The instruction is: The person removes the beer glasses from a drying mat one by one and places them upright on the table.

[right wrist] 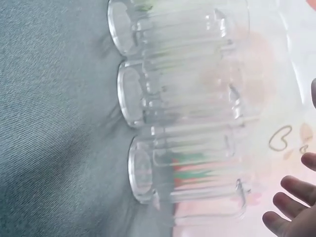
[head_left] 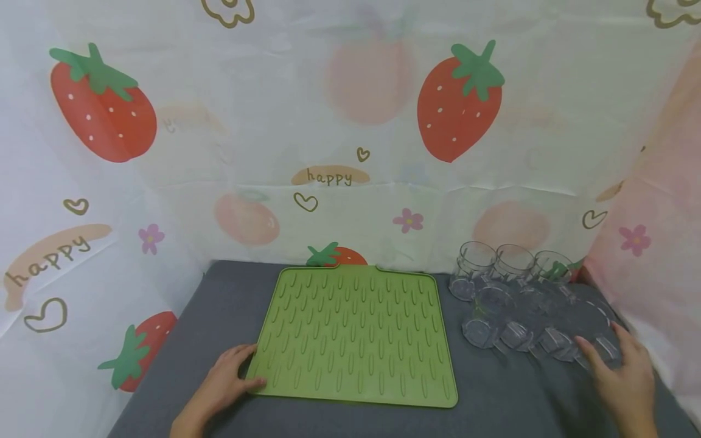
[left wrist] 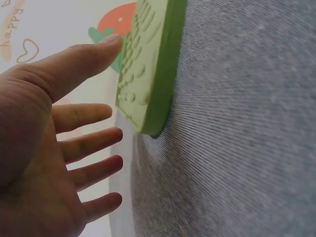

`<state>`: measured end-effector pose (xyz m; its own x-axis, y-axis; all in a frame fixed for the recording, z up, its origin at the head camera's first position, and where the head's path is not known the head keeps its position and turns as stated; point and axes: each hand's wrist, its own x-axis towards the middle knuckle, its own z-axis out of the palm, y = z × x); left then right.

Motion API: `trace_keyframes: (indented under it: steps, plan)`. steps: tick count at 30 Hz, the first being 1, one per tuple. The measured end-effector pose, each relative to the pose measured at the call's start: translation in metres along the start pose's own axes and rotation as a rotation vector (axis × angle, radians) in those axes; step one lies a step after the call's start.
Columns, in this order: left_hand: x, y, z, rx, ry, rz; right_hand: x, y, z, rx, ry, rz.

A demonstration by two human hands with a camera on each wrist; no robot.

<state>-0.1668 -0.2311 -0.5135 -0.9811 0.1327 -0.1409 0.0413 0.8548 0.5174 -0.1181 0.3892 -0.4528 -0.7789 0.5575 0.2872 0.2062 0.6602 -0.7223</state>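
Note:
A green ribbed mat (head_left: 356,340) lies flat on the table, its surface covered with raised oblong bumps. By its front left corner is my left hand (head_left: 221,380), with thumb and fingers spread apart and nothing held. The thumb (left wrist: 81,64) overlaps the mat's edge in view; whether it touches cannot be told. To the right stand several clear mugs with handles (head_left: 557,344), grouped in rows. Close to the front right mug is my right hand (head_left: 627,380), its fingers apart and holding nothing. In the right wrist view the clear mugs (right wrist: 197,173) stand in a line beside the fingers (right wrist: 289,205).
Dark grey cloth (head_left: 504,401) covers the table. A white sheet printed with strawberries (head_left: 460,109) hangs behind and at the left, and a pinkish one (head_left: 662,243) closes off the right side near the mugs.

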Motion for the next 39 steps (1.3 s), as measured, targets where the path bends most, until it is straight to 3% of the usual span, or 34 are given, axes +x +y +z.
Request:
trace_keyframes:
  steps: [16, 21, 29, 39]
  plan:
    - [0.009, 0.016, -0.012, 0.028, 0.141, 0.045, 0.000, -0.027, 0.011, -0.037, -0.078, -0.268]
    - [0.012, 0.024, -0.016, 0.031, 0.203, 0.055, -0.001, -0.035, 0.018, -0.050, -0.138, -0.359]
    - [0.021, 0.037, -0.013, 0.099, 0.313, 0.140, -0.002, -0.054, 0.032, -0.082, -0.219, -0.444]
    - [0.033, 0.053, -0.003, 0.127, 0.333, 0.156, 0.001, -0.083, 0.063, -0.099, -0.170, -0.684]
